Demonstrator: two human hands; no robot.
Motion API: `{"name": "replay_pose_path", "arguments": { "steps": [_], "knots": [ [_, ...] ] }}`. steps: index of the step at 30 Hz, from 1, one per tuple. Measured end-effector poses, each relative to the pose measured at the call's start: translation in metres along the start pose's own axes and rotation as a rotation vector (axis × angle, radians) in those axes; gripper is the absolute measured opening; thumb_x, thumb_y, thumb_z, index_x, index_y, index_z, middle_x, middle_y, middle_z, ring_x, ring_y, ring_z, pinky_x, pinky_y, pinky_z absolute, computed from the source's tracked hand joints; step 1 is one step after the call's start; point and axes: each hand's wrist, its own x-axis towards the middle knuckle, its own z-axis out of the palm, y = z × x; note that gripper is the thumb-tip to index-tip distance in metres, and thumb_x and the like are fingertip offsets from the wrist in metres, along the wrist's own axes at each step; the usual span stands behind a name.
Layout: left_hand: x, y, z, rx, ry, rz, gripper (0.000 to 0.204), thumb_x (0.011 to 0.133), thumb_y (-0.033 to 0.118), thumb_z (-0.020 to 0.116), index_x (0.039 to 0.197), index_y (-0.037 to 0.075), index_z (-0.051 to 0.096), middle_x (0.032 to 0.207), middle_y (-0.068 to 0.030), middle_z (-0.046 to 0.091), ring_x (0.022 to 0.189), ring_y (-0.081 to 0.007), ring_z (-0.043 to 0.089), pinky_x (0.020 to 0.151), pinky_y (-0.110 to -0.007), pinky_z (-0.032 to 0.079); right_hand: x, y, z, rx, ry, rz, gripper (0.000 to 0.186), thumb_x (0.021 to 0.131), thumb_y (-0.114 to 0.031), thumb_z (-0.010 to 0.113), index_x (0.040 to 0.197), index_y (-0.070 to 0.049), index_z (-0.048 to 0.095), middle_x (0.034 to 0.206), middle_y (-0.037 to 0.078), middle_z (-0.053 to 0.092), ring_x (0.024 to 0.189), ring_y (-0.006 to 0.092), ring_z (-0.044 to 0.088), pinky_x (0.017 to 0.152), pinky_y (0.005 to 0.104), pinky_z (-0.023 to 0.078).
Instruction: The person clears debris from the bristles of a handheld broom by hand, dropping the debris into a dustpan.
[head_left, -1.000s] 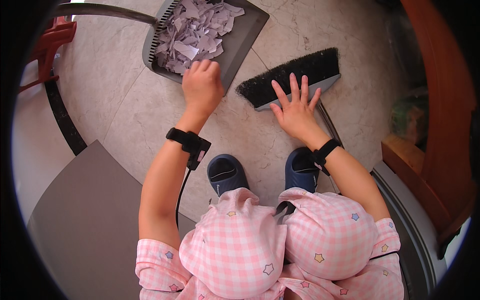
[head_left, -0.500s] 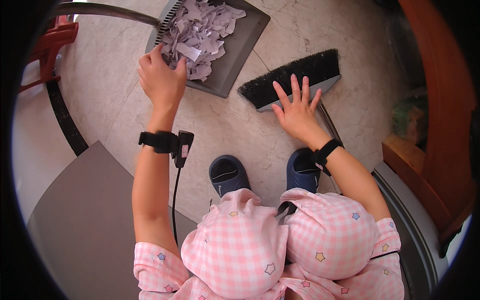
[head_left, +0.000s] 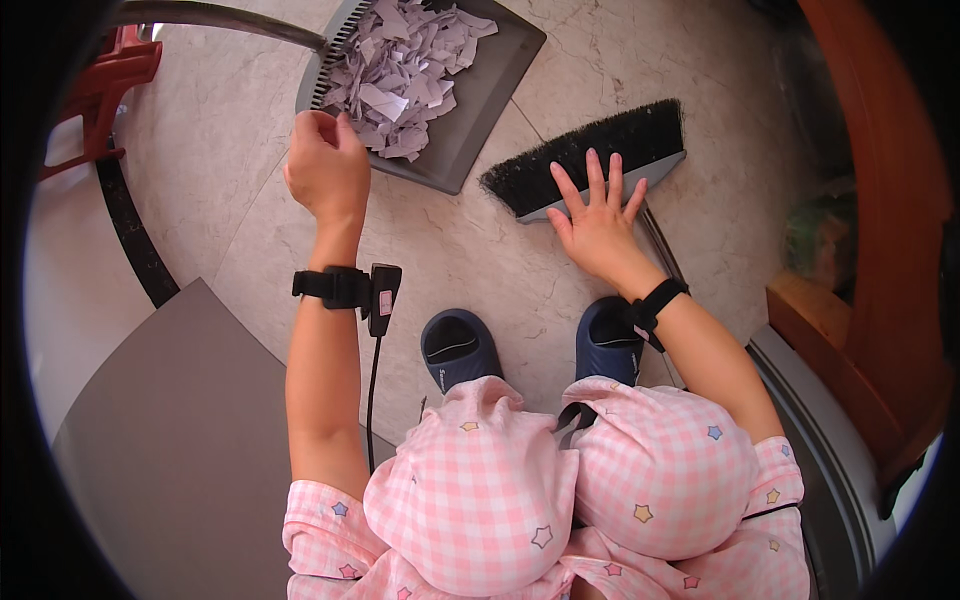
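A grey dustpan (head_left: 492, 97) lies on the floor at the top, heaped with torn white paper scraps (head_left: 402, 85). At its near left corner is my left hand (head_left: 328, 172), fingers curled in toward the thumb; whatever they may hold is hidden. Right of the dustpan lies a broom head (head_left: 640, 135) with black bristles and a grey base. Over it my right hand (head_left: 600, 222) is spread open, palm down, the fingers across the base and bristles. The broom's thin handle (head_left: 664, 243) runs back under my right wrist.
The dustpan's dark handle (head_left: 225, 17) stretches to the upper left, near a red plastic stool (head_left: 105, 85). A grey panel (head_left: 170, 400) fills the lower left. Reddish-brown wooden furniture (head_left: 895, 250) borders the right. My feet wear dark blue slippers (head_left: 460, 348).
My left hand has drawn back slightly from the paper scraps toward me, and its fingers have curled closed. The right hand stays spread on the broom head.
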Motion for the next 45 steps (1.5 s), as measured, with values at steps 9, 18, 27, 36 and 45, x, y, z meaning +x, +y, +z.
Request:
{"name": "replay_pose_path", "arguments": {
  "steps": [9, 18, 27, 36, 45],
  "knots": [
    [-0.051, -0.006, 0.015, -0.279, 0.096, 0.531, 0.009, 0.080, 0.005, 0.065, 0.089, 0.006, 0.063, 0.078, -0.0065, 0.064, 0.058, -0.0163, 0.057, 0.055, -0.027, 0.046, -0.006, -0.017, 0.000, 0.067, 0.027, -0.020, 0.057, 0.092, -0.038, 0.051, 0.144, -0.039, 0.029, 0.151, 0.024, 0.014, 0.139, 0.0497, 0.004, 0.098, 0.0763, 0.002],
    [-0.093, 0.012, 0.065, -0.296, -0.300, 0.348, 0.019, 0.080, 0.006, 0.064, 0.099, 0.002, 0.065, 0.084, -0.0133, 0.067, 0.073, -0.0284, 0.065, 0.069, -0.034, 0.051, -0.002, -0.024, -0.003, -0.010, -0.026, -0.054, 0.050, 0.091, -0.031, 0.055, 0.137, -0.044, 0.040, 0.148, 0.030, 0.016, 0.135, 0.0563, 0.006, 0.094, 0.0792, 0.008],
    [-0.114, -0.021, 0.071, -0.387, -0.248, 0.298, 0.007, 0.080, 0.003, 0.064, 0.085, -0.001, 0.062, 0.078, -0.0116, 0.064, 0.057, -0.0175, 0.059, 0.055, -0.029, 0.047, -0.003, -0.030, -0.007, 0.027, -0.024, 0.004, 0.047, 0.091, -0.037, 0.054, 0.137, -0.040, 0.042, 0.148, 0.032, 0.014, 0.134, 0.0574, 0.006, 0.093, 0.0796, 0.009],
    [-0.109, -0.018, 0.067, -0.439, -0.262, 0.369, 0.008, 0.081, 0.008, 0.065, 0.081, 0.001, 0.061, 0.069, -0.0083, 0.057, 0.053, -0.0169, 0.054, 0.053, -0.029, 0.043, -0.007, -0.030, -0.013, -0.086, 0.066, -0.120, 0.055, 0.087, -0.028, 0.060, 0.136, -0.043, 0.042, 0.149, 0.027, 0.019, 0.136, 0.0524, 0.013, 0.096, 0.0777, 0.007],
    [-0.096, -0.016, 0.090, -0.330, -0.166, 0.437, 0.019, 0.079, 0.014, 0.071, 0.072, 0.002, 0.057, 0.068, -0.0080, 0.056, 0.052, -0.0195, 0.051, 0.051, -0.031, 0.041, 0.015, -0.046, 0.000, 0.297, 0.181, -0.427, 0.041, 0.074, -0.007, 0.060, 0.115, -0.006, 0.057, 0.117, 0.009, 0.052, 0.110, 0.0273, 0.046, 0.093, 0.0387, 0.037]
  ]
}}
